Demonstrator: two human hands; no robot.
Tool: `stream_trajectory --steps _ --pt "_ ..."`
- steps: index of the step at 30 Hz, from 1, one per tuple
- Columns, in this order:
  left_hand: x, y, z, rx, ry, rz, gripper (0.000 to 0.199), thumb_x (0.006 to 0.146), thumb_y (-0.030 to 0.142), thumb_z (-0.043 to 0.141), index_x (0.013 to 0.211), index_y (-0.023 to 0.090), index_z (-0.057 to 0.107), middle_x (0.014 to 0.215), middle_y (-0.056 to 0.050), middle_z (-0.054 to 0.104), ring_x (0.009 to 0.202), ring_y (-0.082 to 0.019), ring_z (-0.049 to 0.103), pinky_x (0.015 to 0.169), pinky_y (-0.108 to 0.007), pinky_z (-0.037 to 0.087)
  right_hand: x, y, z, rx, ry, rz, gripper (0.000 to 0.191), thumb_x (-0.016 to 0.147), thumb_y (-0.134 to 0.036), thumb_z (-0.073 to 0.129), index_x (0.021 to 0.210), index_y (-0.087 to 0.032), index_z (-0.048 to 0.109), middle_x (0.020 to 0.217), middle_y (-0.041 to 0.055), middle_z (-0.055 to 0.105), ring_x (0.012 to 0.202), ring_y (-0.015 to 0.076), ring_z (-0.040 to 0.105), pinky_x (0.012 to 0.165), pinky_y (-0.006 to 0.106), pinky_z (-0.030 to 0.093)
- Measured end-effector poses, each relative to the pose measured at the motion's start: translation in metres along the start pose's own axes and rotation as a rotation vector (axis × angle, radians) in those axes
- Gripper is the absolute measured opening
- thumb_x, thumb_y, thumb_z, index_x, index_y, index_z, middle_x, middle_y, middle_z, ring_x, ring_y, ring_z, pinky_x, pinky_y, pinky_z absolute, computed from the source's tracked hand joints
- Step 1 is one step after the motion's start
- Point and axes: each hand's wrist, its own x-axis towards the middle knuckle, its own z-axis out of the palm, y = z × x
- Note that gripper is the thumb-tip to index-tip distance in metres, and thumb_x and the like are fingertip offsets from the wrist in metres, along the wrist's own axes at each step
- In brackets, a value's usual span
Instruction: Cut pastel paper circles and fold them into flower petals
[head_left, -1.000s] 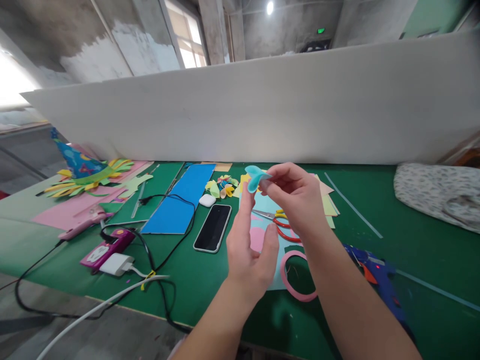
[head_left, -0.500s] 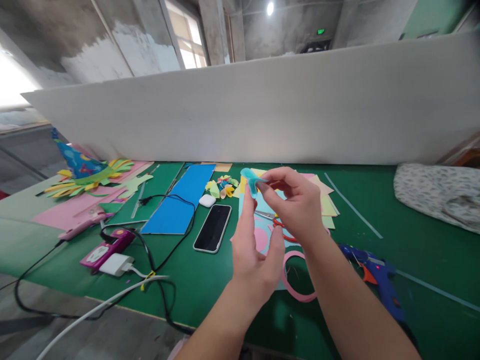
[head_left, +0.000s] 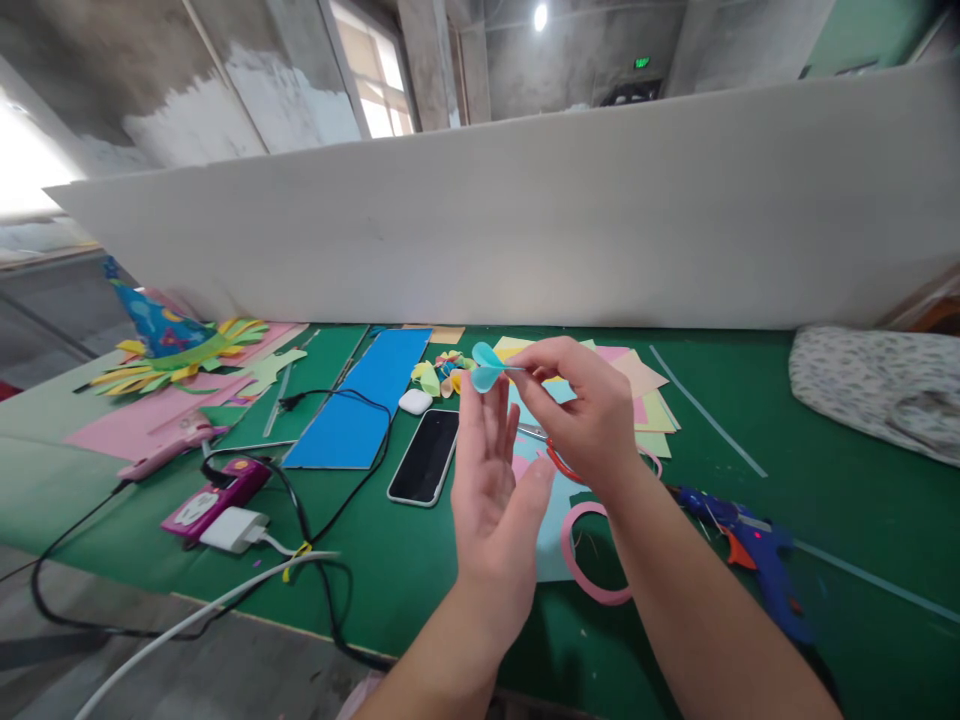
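Between thumb and fingers, my right hand (head_left: 581,405) pinches the narrow end of a turquoise paper petal (head_left: 487,368), whose two rounded lobes point left. My left hand (head_left: 491,490) is open and upright beside it, palm toward the right, fingertips just under the petal; whether they touch it I cannot tell. Beneath my hands lie red-handled scissors (head_left: 561,460), partly hidden, on a light blue paper sheet (head_left: 551,555). A roll of pink tape (head_left: 568,555) lies near my right forearm.
Left of my hands are a phone (head_left: 424,458), a white earbud case (head_left: 415,402), a blue board (head_left: 367,400) and a power strip (head_left: 214,497) with cables. A blue glue gun (head_left: 750,550) lies right. Paper flowers (head_left: 442,375) and a party hat (head_left: 161,325) sit farther back.
My left fingers have come off the petal and straightened, the hand shifting slightly left. The petal has turned in my right hand, so its two lobes now show from the side.
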Motion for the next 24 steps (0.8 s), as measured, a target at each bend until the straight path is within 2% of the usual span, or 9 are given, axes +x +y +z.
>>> stream_trajectory --steps 5,10,13,18,24 --pt "0.000 0.000 0.000 0.044 0.003 0.000 0.065 0.089 0.014 0.053 0.146 0.039 0.032 0.155 0.005 0.032 0.143 -0.022 0.029 0.116 -0.035 0.033 0.001 0.000 -0.002 -0.015 -0.043 -0.059 0.014 0.089 -0.013 0.055 0.087 -0.025 0.062 0.085 -0.0004 0.070 0.076 0.0138 0.063 0.068 0.029 0.053" --pt "-0.005 -0.004 0.003 0.223 -0.024 0.039 0.075 0.090 0.014 0.054 0.150 0.041 0.016 0.158 0.005 0.023 0.145 -0.022 0.024 0.118 -0.038 0.029 0.001 0.000 -0.001 -0.028 -0.043 -0.088 0.014 0.091 -0.015 0.053 0.088 -0.024 0.063 0.087 0.0005 0.071 0.077 0.0144 0.064 0.067 0.029 0.054" --pt "-0.007 -0.004 0.003 0.252 -0.039 0.053 0.077 0.090 0.016 0.054 0.150 0.040 0.012 0.159 0.005 0.021 0.145 -0.022 0.022 0.118 -0.039 0.028 0.000 0.001 -0.001 -0.030 -0.047 -0.085 0.014 0.091 -0.016 0.053 0.089 -0.025 0.063 0.088 -0.0001 0.072 0.077 0.0148 0.065 0.068 0.030 0.054" --pt "-0.003 0.002 0.001 0.174 -0.033 0.014 0.070 0.091 0.015 0.052 0.149 0.041 0.022 0.158 0.006 0.025 0.143 -0.022 0.028 0.116 -0.038 0.033 0.000 0.002 -0.003 0.058 -0.059 0.048 0.010 0.089 -0.018 0.058 0.088 -0.026 0.064 0.087 -0.0023 0.071 0.078 0.0134 0.064 0.068 0.028 0.054" --pt "-0.002 0.010 0.001 0.053 0.007 -0.007 0.065 0.090 0.014 0.053 0.146 0.040 0.031 0.154 0.006 0.034 0.143 -0.020 0.028 0.117 -0.035 0.031 0.001 0.002 -0.005 0.227 -0.095 0.126 0.009 0.088 -0.018 0.062 0.088 -0.026 0.065 0.087 -0.0039 0.070 0.079 0.0107 0.064 0.069 0.024 0.054"
